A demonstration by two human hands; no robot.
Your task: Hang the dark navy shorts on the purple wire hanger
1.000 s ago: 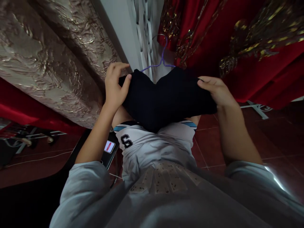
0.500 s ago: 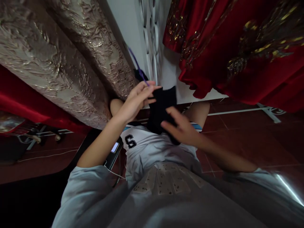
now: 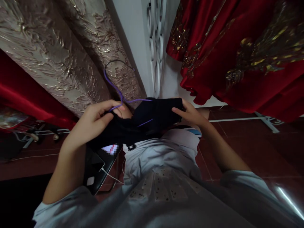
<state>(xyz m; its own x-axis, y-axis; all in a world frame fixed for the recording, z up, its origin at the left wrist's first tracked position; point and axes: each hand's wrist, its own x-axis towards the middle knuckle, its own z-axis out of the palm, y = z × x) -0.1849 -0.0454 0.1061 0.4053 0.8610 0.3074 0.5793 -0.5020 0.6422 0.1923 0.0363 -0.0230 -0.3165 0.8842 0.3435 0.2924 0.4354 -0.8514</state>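
Note:
A black garment [image 3: 161,110] is stretched sideways above my lap, between my two hands. A thin purple clothes hanger [image 3: 120,95] has its hook standing up, and one arm runs into the cloth. Part of its lower bar shows across the fabric. At the garment's left end my left hand [image 3: 97,122] is closed on the cloth, its fingers right at the hanger's left arm; whether it grips the hanger too is unclear. My right hand [image 3: 190,112] pinches the garment's right edge, thumb in front and the other fingers mostly hidden behind.
Textured beige-gold fabric [image 3: 78,53] hangs close at the left. Red embroidered cloth [image 3: 213,53] hangs at the right. Between them stands a white metal scroll frame [image 3: 155,47]. Beside my left forearm, a lit phone [image 3: 110,148] and a white cable [image 3: 111,175] lie on a black surface.
My left hand has moved left and down with the hanger, whose hook now shows fully. My right hand has moved right and taken the garment's edge. The cloth is now spread sideways.

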